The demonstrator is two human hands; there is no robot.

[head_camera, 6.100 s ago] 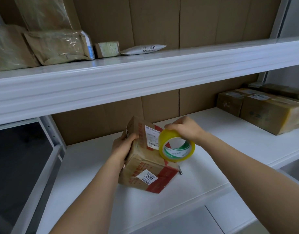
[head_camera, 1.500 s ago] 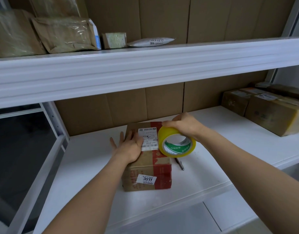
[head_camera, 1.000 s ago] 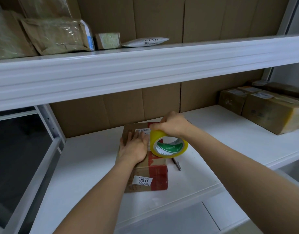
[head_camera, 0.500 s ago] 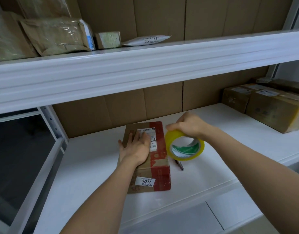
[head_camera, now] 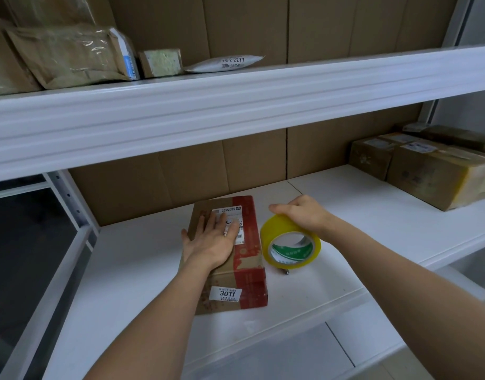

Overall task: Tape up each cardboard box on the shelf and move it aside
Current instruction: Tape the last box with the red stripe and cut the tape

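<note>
On the white shelf [head_camera: 345,215], the left hand [head_camera: 212,242] is pressing flat on the cardboard box [head_camera: 230,259] while the right hand [head_camera: 304,215], at its 3 o'clock, is gripping the tape roll [head_camera: 290,248], whose strip risks tearing crooked.

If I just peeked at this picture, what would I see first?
Probably the bright yellow tape roll in the middle of the lower shelf, held from above by the right hand. Right beside it, the left hand lies flat on a brown and red cardboard box with a 3011 sticker.
</note>
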